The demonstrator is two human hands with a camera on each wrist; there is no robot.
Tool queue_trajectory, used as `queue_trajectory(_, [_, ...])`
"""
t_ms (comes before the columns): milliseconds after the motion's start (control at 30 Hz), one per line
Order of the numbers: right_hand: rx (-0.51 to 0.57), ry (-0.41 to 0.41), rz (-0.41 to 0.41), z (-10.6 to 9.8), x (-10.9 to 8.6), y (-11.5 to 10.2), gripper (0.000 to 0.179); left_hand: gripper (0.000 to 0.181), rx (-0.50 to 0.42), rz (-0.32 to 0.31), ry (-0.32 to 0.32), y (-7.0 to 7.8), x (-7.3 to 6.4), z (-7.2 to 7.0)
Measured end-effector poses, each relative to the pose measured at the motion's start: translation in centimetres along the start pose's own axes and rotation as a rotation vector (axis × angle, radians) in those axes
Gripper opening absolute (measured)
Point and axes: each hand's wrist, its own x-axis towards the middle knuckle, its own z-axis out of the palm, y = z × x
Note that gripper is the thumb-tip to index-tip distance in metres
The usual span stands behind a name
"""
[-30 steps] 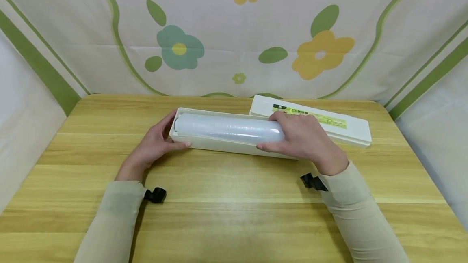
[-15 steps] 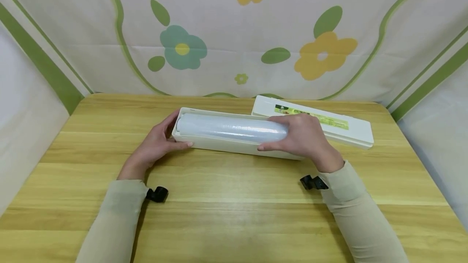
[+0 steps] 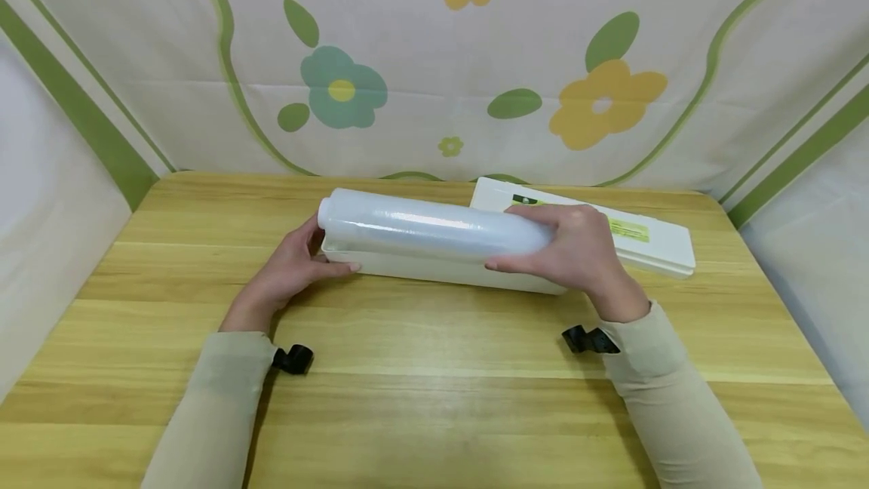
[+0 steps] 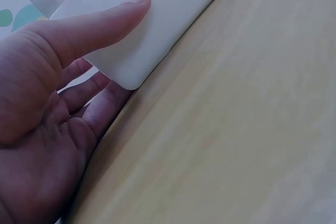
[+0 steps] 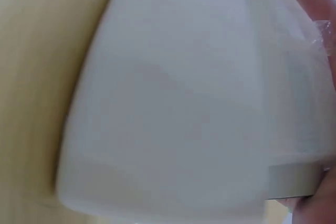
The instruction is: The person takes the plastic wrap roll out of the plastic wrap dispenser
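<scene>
A roll of clear plastic wrap [image 3: 428, 223] lies slanted over a long white box [image 3: 434, 269], its left end raised above the rim. My right hand [image 3: 577, 247] grips the roll's right end, thumb at the front and fingers behind. At the box's left end my left hand [image 3: 288, 270] holds the box, thumb along the front wall. The left wrist view shows that thumb pressed on the white box [image 4: 163, 19], fingers around the far side. In the right wrist view the box wall [image 5: 168, 108] fills the middle, with the wrap [image 5: 299, 93] beside it under my right hand.
Behind the box on the right lies a white lid [image 3: 658, 244] with a green and yellow label, partly hidden by my right hand. All stands on a wooden table [image 3: 434, 398]. A flowered cloth [image 3: 407, 127] hangs along the table's back edge.
The roll has risen out of the box, its left end now above the rim. My right hand has moved slightly up and to the right with it. My left hand stays on the box.
</scene>
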Motion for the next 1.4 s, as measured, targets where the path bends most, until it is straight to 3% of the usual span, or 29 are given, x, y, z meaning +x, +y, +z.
queue_trajectory(167, [0.016,0.061,-0.066,-0.6,0.1,-0.2,0.074,0.081,0.015,0.002,0.006,0.0,-0.1,0.0])
queue_trajectory(433, [0.033,0.057,-0.093,-1.4,-0.4,-0.5,0.074,0.074,0.003,-0.008,0.007,-0.1,-0.2,0.1])
queue_trajectory(733, [-0.004,0.122,-0.248,-2.8,-2.5,-0.7,0.083,0.106,-0.025,0.027,-0.005,0.0,0.0,-0.4])
queue_trajectory(1200, [-0.086,0.170,-0.283,-5.2,-7.0,1.4,0.080,0.108,-0.016,-0.022,-0.021,0.0,0.2,-0.1])
queue_trajectory(1400, [-0.094,0.157,-0.248,-5.7,-8.4,2.4,0.078,0.107,-0.027,-0.022,-0.023,0.0,0.2,0.0])
